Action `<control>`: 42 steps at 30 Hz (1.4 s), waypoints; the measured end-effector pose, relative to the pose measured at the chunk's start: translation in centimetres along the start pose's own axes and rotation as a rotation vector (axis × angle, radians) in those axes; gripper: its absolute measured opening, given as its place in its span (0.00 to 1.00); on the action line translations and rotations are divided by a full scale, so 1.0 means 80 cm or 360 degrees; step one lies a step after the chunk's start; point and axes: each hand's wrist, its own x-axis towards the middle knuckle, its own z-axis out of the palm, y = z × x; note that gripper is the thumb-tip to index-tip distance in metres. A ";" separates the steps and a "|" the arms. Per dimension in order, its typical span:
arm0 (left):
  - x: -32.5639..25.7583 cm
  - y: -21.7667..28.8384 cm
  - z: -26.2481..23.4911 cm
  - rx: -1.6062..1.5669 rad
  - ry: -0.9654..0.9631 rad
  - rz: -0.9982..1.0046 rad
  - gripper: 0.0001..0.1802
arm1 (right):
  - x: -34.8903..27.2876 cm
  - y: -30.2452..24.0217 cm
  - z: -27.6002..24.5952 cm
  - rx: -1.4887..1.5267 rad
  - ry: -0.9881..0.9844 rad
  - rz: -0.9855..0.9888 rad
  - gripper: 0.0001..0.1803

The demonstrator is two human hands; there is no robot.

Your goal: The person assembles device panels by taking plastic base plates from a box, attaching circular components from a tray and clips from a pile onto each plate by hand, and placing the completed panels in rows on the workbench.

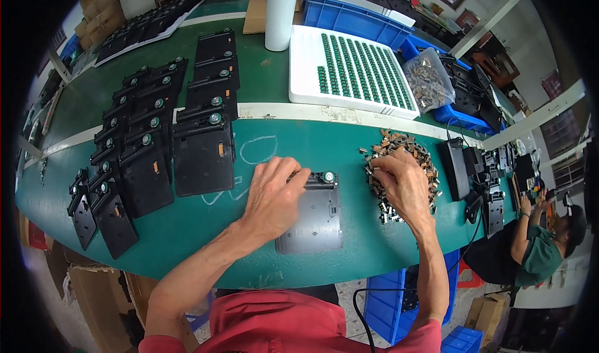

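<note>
A black plastic panel (310, 225) lies flat on the bench before me, with a ribbed bar and a round green-and-silver part (328, 176) along its far edge. My left hand (272, 194) is closed over the panel's far left corner, fingers curled round the bar; the fingertips are partly hidden. To the right is a heap of small metal and brown parts (430, 166). My right hand (405, 181) reaches into that heap, thumb and fingers bent together at its left side. Whatever lies between those fingertips is too small to make out.
Similar black panels (203, 153) overlap in rows at left. Behind stand a white foam tray (306, 72) of green parts, a white bottle (281, 16), a bag of metal parts (428, 82) and blue bins (349, 22). A black power adapter (454, 169) and a co-worker (543, 247) are at right.
</note>
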 end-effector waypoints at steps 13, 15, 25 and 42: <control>-0.003 0.000 0.006 0.0006 0.0035 -0.0006 0.21 | 0.042 0.009 0.047 -0.0182 0.0142 -0.0130 0.06; -0.005 0.000 0.003 0.0002 0.0034 -0.0015 0.21 | 0.031 -0.010 0.039 0.0223 0.0171 0.0064 0.05; -0.002 0.002 0.001 0.0054 0.0035 -0.0001 0.20 | -0.059 -0.047 0.032 0.1510 -0.0362 0.0697 0.13; -0.008 0.004 0.002 0.0090 0.0032 -0.0016 0.20 | -0.071 -0.073 0.047 0.1035 -0.0155 0.0556 0.13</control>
